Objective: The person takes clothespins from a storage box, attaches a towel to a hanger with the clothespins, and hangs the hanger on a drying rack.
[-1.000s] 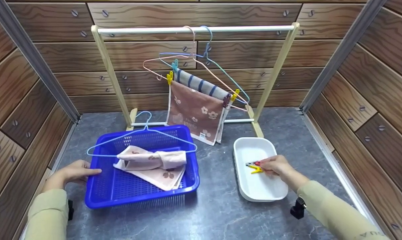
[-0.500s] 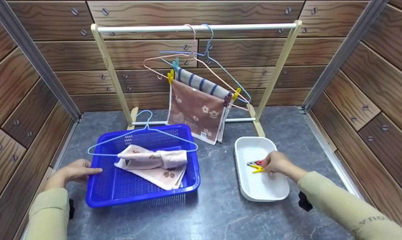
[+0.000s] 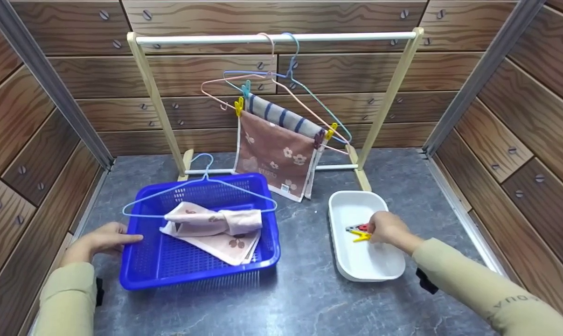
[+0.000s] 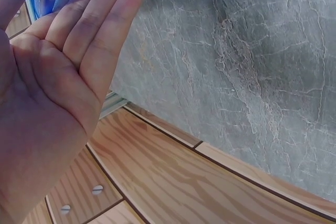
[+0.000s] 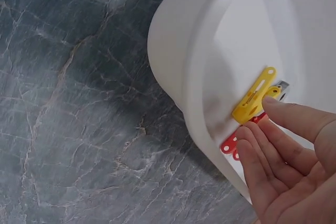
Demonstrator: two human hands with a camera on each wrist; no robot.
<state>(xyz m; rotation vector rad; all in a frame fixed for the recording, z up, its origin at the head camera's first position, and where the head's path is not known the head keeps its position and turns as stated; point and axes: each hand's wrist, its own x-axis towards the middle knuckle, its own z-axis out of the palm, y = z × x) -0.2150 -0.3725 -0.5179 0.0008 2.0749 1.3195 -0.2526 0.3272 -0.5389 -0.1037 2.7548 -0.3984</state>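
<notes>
My left hand [image 3: 105, 239] holds the left rim of a blue basket [image 3: 143, 280], with the thumb over the rim and the fingers outside. In the basket lies a pale pink towel [image 3: 234, 224] with brown prints, draped on a light-blue hanger [image 3: 244, 190]. My right hand [image 3: 389, 227] reaches into a white tub [image 3: 370, 275]; thumb and fingers pinch a yellow clothespin [image 5: 255, 95] there. A red clothespin [image 5: 229, 142] lies against the fingers, partly hidden by them. Grey metal [image 5: 283, 85] shows behind the yellow one.
Behind stands a wooden drying rack [image 3: 391, 93] with a white bar [image 3: 206, 39]. On it hang a pink hanger [image 3: 304, 102] with a brown flowered towel [image 3: 272, 149], and a blue hanger [image 3: 321, 105] with a striped towel [image 3: 286, 116]. Wood-patterned walls [image 3: 496, 149] enclose the sides.
My right hand has shifted slightly at the clothespins, its fingers now more hidden in the head view. The scene has shifted slightly in the head view. The left hand stays on the basket.
</notes>
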